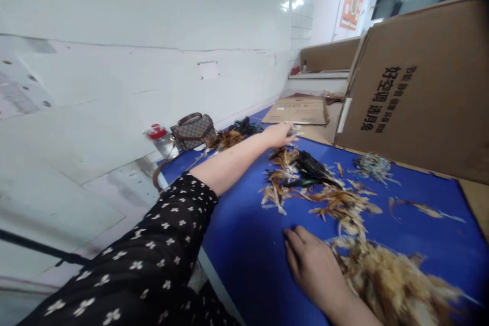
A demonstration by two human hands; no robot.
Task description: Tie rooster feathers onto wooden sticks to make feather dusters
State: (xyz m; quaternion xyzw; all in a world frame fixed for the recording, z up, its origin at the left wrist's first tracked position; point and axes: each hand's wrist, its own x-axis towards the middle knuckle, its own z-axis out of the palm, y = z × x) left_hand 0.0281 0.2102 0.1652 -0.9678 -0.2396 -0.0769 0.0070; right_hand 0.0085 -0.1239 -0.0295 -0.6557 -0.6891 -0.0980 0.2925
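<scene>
Fingers of our left hand (279, 135) bend beside a pale wisp (295, 131), out at the end of a fully stretched arm; blur there, so we cannot tell whether they grip it. Our right hand (313, 267) lies palm down on the blue surface (244, 239), fingers loosely curled; we see nothing in it, though its underside is hidden.

Key relation, as we judge it: the dark feathers (312, 167) lie just to the near right of the left hand, the nearer of the two. We read their long axis as slanting from close by that hand toward our right, coming nearer to us. Brown feathers (281, 160) sit between them and the left hand.

Close beside the right hand, on its right, we note a fluffy feather pile (389, 277); contact not clear. Further out on the right: a tangle of pale bluish strands (372, 167) and one loose feather (424, 209). Beyond the left hand, flat cardboard (298, 110); left of the forearm, more feathers (229, 137) near a handbag (193, 131).
</scene>
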